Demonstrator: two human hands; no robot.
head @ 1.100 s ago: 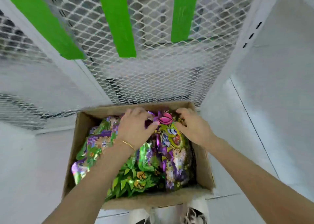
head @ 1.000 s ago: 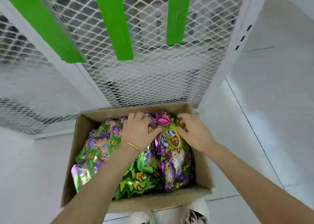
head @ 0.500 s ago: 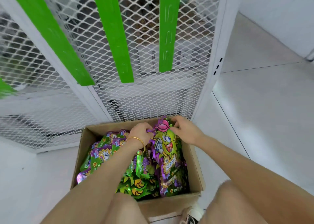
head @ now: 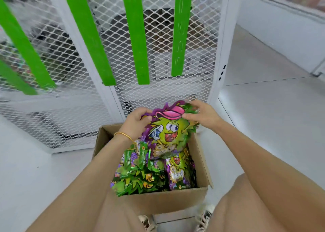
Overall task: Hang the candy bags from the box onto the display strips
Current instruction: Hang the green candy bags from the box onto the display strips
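A green and purple candy bag (head: 168, 131) with a cartoon face and pink cap is lifted above the far end of the cardboard box (head: 158, 203). My left hand (head: 135, 122) grips its upper left edge. My right hand (head: 202, 114) pinches its upper right corner. Several more candy bags (head: 144, 172) of the same kind fill the box. Green display strips (head: 135, 38) hang on the white mesh rack (head: 158, 98) just beyond the box; none of them carries a bag.
The box stands on a pale floor (head: 263, 117) between my knees, close to the rack's base. A white rack post (head: 218, 56) rises right of the strips. My shoes (head: 204, 217) show under the box's near edge.
Both hands have raised one candy bag out of the box, from lying among the others to held upright above them. The view has tilted up, showing more of the strips.
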